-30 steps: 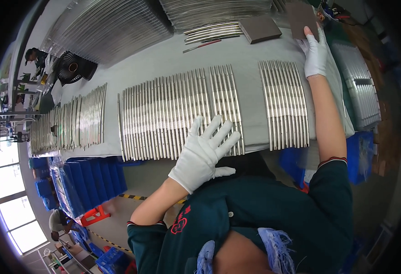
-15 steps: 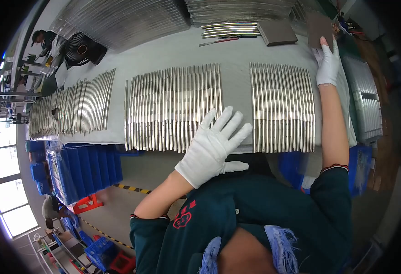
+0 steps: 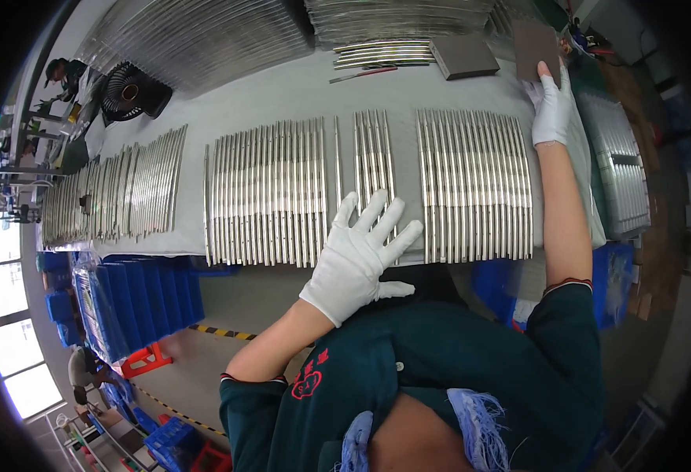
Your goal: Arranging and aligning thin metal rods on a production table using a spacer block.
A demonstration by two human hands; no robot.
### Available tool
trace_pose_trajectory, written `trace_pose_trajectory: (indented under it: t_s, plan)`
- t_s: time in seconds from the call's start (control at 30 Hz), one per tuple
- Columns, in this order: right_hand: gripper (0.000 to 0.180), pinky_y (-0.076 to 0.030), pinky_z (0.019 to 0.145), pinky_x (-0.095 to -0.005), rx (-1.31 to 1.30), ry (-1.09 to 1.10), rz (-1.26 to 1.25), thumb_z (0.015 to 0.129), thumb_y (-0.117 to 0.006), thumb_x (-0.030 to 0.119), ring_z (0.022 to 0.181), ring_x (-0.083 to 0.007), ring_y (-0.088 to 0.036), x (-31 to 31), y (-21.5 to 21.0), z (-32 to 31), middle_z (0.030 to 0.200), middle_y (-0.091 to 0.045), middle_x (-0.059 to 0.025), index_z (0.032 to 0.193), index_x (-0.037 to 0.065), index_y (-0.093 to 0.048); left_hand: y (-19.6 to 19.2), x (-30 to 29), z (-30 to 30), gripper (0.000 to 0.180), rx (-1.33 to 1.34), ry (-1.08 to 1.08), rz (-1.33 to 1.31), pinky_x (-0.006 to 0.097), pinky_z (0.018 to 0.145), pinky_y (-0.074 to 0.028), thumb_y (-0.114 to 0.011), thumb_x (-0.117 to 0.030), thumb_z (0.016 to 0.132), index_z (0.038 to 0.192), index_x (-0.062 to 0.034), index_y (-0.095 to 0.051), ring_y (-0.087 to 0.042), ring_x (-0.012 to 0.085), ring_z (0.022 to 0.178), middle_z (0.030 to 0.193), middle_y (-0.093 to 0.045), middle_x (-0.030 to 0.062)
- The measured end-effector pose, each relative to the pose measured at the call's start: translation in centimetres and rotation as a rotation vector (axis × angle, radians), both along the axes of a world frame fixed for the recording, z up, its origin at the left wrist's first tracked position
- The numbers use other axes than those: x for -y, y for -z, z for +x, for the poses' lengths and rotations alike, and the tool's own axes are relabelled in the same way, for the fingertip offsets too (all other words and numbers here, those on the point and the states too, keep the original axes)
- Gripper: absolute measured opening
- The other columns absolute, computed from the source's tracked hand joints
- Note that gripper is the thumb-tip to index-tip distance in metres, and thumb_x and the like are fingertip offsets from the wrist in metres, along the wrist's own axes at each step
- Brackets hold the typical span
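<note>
My left hand, in a white glove with bare thumb apart and fingers spread, lies over the near ends of a small cluster of slim silvery metal rods. One lone rod stands just left of that cluster. Further left runs a wide row of rods; to the right is another row. At the far right of the table my right hand, gloved with a bare thumb tip, grips a flat grey-brown block by its near end.
A second grey-brown block rests at the back beside several stacked rods and a thin red-handled tool. Clear plastic trays line the back. A black fan stands left. Blue bins are below the table's left edge.
A small cluster of rods has separated rightward from the middle row, leaving one lone rod in the gap. My left hand stays spread over them; my right hand keeps its hold on the block.
</note>
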State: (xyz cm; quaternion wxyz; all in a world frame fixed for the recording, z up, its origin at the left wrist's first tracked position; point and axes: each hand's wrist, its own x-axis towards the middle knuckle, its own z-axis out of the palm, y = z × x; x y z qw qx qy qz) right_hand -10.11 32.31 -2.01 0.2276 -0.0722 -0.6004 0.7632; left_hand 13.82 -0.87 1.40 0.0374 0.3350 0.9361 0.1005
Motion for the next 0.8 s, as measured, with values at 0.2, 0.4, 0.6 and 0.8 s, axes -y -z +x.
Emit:
trace_pose_trajectory:
  t_s: [0.2, 0.4, 0.6, 0.8]
  plan:
    - [0.074, -0.052, 0.104, -0.0385, -0.006, 0.002, 0.01, 0.093, -0.077, 0.024, 0.13, -0.0245, -0.055, -0.6, 0.5, -0.5, 0.146, -0.052, -0.0122, 0.156, 0.008, -0.041, 0.3, -1.6, -0.3, 0.094, 0.022, 0.05, 0.083, 0.063, 0.12, -0.024, -0.073, -0.068, 0.075, 0.149, -0.0153, -0.049, -0.04, 0.0399, 0.145, 0.151, -0.049, 0.0176]
    - [0.075, -0.052, 0.104, -0.0378, -0.01, 0.0, -0.004, 0.093, -0.078, 0.024, 0.128, -0.0244, -0.057, -0.3, 0.2, -0.3, 0.144, -0.053, -0.0129, 0.156, 0.008, -0.041, -0.4, 1.0, 0.6, 0.093, 0.02, -0.042, -0.024, 0.065, 0.117, -0.025, -0.075, -0.067, 0.074, 0.146, -0.0135, -0.051, -0.042, 0.041, 0.143, 0.149, -0.049, 0.0182]
    - [0.068, -0.049, 0.106, -0.0389, 0.03, 0.023, 0.002, 0.097, -0.073, 0.021, 0.127, -0.0229, -0.057, 0.4, -0.5, 0.2, 0.143, -0.054, -0.0095, 0.154, 0.004, -0.041, -0.9, 3.5, 1.7, 0.097, 0.026, -0.161, -0.102, 0.067, 0.115, -0.026, -0.078, -0.065, 0.069, 0.145, -0.0111, -0.05, -0.042, 0.0417, 0.142, 0.147, -0.05, 0.0194]
    - [0.072, -0.051, 0.104, -0.0378, 0.005, 0.012, 0.011, 0.094, -0.076, 0.023, 0.128, -0.0232, -0.056, 0.2, -0.3, -0.1, 0.145, -0.053, -0.0102, 0.155, 0.006, -0.042, -0.5, 2.3, 1.5, 0.093, -0.005, -0.109, -0.04, 0.064, 0.116, -0.027, -0.079, -0.063, 0.071, 0.144, -0.0118, -0.051, -0.042, 0.0413, 0.142, 0.146, -0.05, 0.0198]
